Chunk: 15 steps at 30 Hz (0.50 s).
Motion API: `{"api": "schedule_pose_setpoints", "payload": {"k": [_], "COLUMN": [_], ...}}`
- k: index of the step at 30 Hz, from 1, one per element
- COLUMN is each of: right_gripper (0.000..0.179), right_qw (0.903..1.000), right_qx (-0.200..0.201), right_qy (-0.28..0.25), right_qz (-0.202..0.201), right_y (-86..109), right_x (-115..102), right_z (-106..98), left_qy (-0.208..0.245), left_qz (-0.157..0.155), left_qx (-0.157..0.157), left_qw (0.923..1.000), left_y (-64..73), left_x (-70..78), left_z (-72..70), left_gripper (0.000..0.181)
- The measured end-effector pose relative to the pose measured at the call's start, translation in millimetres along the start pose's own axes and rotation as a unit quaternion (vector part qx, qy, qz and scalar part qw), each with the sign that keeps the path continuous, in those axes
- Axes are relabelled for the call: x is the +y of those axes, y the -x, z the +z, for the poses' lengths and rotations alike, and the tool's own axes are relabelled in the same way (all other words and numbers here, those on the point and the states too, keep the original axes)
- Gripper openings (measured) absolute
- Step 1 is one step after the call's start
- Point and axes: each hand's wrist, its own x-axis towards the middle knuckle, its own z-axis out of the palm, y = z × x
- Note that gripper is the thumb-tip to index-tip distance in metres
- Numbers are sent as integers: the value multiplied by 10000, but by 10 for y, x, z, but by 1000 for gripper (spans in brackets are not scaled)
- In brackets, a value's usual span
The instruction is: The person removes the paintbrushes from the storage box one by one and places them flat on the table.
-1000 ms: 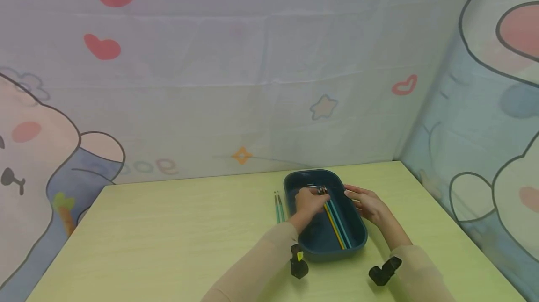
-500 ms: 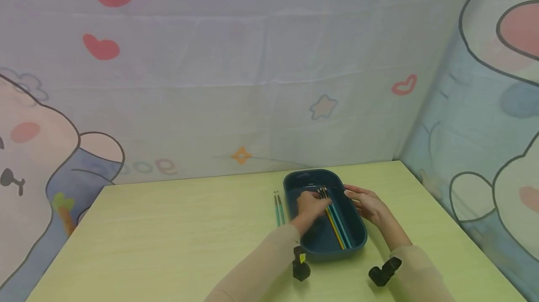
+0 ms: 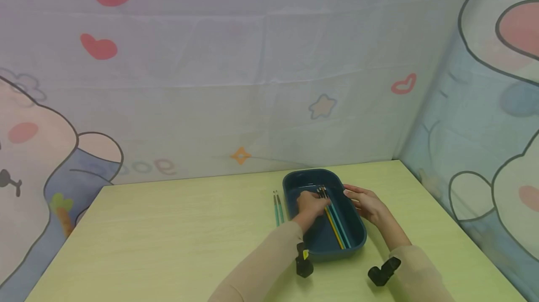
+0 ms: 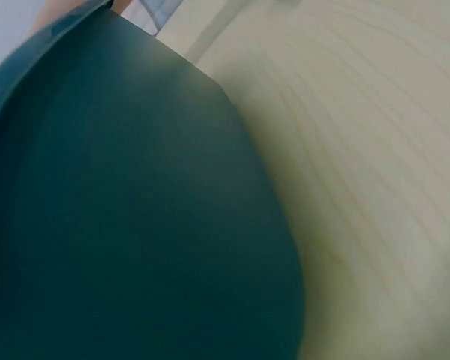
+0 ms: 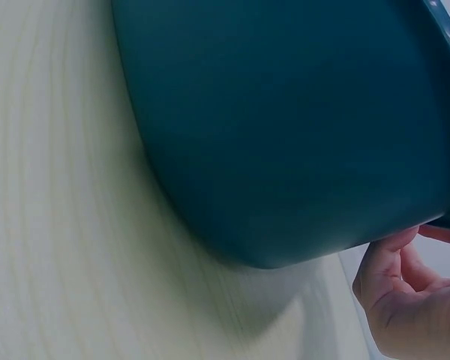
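Hiding part of some slender sticks [image 3: 335, 228], the left hand [image 3: 310, 205] overlaps the tray [image 3: 316, 237]

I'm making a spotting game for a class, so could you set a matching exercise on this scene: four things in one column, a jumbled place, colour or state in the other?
Column one
1. Tray
2. Left hand
3. Yellow stick
4. Right hand

Column two
A. Fingers against the outside of the container, on its right side
B. Lower end inside the container, alongside blue sticks
C. Dark blue, standing on the table
D. Within the container's walls, fingers at the upper part of the sticks

Right pairs: 1-C, 2-D, 3-B, 4-A
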Motion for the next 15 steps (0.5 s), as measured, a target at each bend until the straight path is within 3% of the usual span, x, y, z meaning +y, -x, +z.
{"api": "schedule_pose_setpoints", "payload": {"k": [8, 15], "right_gripper": [61, 61], "right_qw": [10000, 10000], "right_qx": [10, -35], "right_qy": [-53, -53], "right_qz": [-7, 15], "right_y": [1, 1], "right_x": [-8, -15], "right_z": [23, 35], "left_qy": [-291, -345], "left_qz": [484, 487], "left_qx": [2, 43], "left_qw": [9984, 9982], "left_y": [-22, -48], "left_x": [-84, -127], "left_z": [-19, 10], "left_gripper": [29, 30]}}
